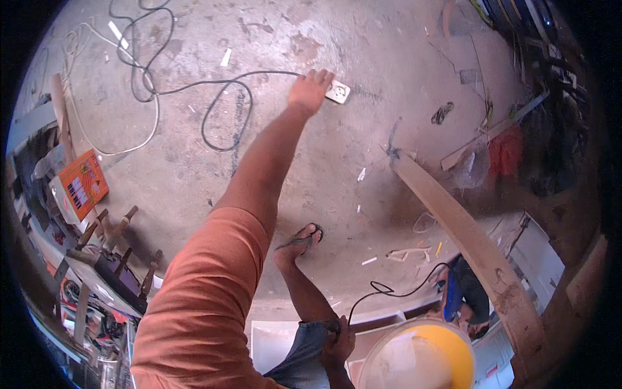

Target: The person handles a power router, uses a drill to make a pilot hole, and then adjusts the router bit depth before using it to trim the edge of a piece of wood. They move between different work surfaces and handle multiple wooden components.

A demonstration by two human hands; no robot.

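My left hand [308,94] reaches far out over the floor. Its fingers close over one end of a white extension socket [337,92], whose other end shows beyond them. A dark cord [240,80] runs from there to the left, looping on the concrete. Close to my body, beside my knee, my right hand [338,345] is closed around a black power cord [372,297]. That cord's end is hard to make out in the fingers. It curls right to a blue and black power tool [455,292], partly hidden by a wooden plank.
The long wooden plank [463,227] slants along the right. A yellow and white bucket [421,356] stands near me. At left lie a pale cable [116,153], an orange box [83,184] and an overturned stool [110,272]. Wood scraps [408,253] litter the floor.
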